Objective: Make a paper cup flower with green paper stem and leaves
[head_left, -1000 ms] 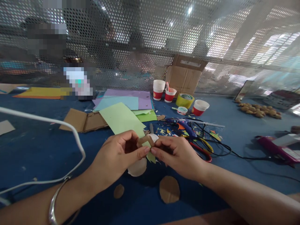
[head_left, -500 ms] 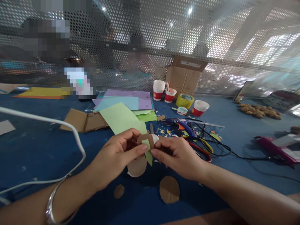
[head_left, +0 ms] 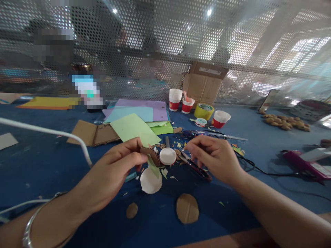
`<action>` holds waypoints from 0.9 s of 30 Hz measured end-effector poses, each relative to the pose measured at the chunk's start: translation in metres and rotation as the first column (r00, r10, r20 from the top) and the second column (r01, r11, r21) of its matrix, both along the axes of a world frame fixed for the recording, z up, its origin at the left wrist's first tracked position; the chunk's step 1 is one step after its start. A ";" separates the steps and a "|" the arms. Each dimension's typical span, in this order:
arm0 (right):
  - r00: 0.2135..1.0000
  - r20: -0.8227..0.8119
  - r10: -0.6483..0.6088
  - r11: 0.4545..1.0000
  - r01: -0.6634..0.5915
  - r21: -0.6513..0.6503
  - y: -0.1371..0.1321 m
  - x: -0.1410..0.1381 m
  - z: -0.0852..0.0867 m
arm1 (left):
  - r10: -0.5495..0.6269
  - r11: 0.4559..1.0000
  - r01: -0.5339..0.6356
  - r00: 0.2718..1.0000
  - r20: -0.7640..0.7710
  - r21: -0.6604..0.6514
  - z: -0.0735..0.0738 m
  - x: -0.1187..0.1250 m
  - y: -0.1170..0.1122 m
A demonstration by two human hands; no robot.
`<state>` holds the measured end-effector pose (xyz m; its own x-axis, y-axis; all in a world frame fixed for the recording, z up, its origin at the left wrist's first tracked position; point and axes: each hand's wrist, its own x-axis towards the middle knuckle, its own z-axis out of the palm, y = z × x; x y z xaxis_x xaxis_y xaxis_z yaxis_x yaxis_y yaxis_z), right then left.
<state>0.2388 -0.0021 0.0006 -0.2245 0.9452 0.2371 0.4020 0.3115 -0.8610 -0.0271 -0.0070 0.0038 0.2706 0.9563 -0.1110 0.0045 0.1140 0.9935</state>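
Note:
My left hand [head_left: 116, 168] pinches a small brown cardboard piece [head_left: 152, 155] between thumb and fingers. A light green paper strip [head_left: 154, 169] hangs from that piece, over a white paper disc [head_left: 150, 181] on the table. My right hand [head_left: 216, 156] is raised with loosely bent fingers, and nothing shows in it. Beneath it lie scissors [head_left: 198, 168]; behind it, the blue glue gun [head_left: 190, 133] is partly hidden. Between the hands stands a small round white-topped cup [head_left: 168, 156]. Nearer to me lie a large cardboard disc [head_left: 187, 208] and a small one [head_left: 131, 210].
Coloured paper sheets [head_left: 134, 129] and folded cardboard [head_left: 90, 132] lie at the back left. Paper cups [head_left: 175, 100] and yellow tape [head_left: 203, 111] stand behind. A white cable [head_left: 51, 129] crosses the left side. A purple glue gun [head_left: 307, 165] lies right. A perforated metal screen [head_left: 160, 41] rises behind.
My right hand has let go of the cardboard piece with the green strip and moved right. My left hand has shifted left with the piece, uncovering the white-topped cup and more of the white disc.

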 end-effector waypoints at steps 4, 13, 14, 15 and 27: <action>0.967 0.060 -0.247 0.953 0.232 0.195 0.021 0.031 0.006 | 0.115 0.993 -0.116 0.985 0.132 0.000 0.008 -0.003 0.005; 0.755 0.494 -0.430 0.893 0.436 0.112 0.069 0.098 -0.006 | 0.025 0.999 -0.022 0.985 0.168 -0.025 0.016 -0.006 0.001; 0.750 0.499 -0.434 0.890 0.445 0.105 0.071 0.102 -0.005 | -0.015 1.000 0.018 0.989 0.147 -0.018 0.015 -0.006 0.000; 0.743 0.503 -0.442 0.884 0.456 0.103 0.073 0.106 -0.005 | -0.045 0.999 0.048 0.990 0.131 -0.014 0.014 -0.006 0.000; 0.736 0.492 -0.465 0.859 0.510 0.048 0.080 0.127 -0.006 | -0.142 0.989 0.145 0.985 0.102 -0.018 0.016 -0.009 -0.004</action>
<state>0.3661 0.0781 -0.0056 0.2116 0.9672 0.1405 0.8380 -0.1055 -0.5354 -0.0362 -0.0111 0.0202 0.4156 0.9041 -0.0997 -0.0773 0.1443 0.9865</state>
